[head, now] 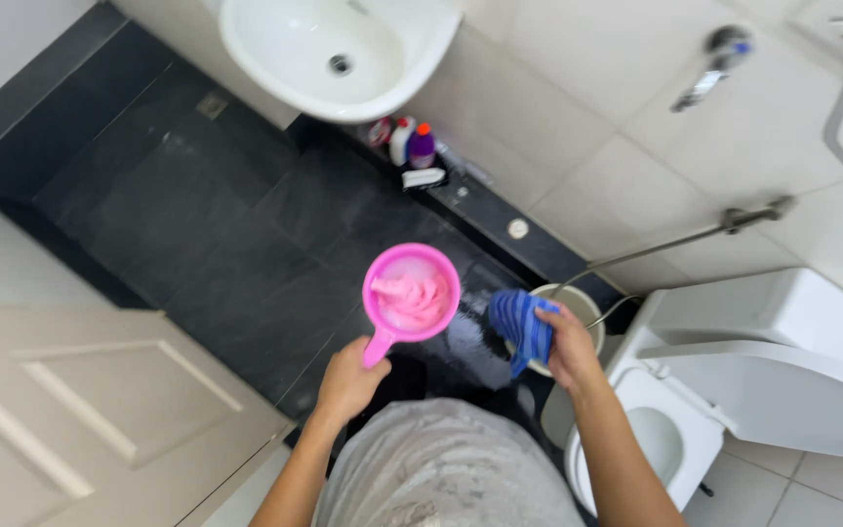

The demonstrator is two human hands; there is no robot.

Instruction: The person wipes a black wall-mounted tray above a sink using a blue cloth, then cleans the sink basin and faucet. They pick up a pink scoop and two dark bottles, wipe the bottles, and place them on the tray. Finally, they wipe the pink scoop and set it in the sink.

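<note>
My left hand [348,383] grips the handle of a pink plastic jug [410,293], held out over the dark floor. Inside the jug lies a pink cloth [412,303] in foamy water. My right hand [570,346] holds a blue striped cloth [522,327] that hangs down over a white bucket [587,304]. The bucket stands on the floor beside the toilet [734,390], whose lid is raised.
A white washbasin [334,54] hangs on the tiled wall ahead, with several cleaning bottles [412,144] on the dark ledge below it. A spray hose [695,234] and tap [719,59] sit on the right wall. A beige door [80,420] stands at the left.
</note>
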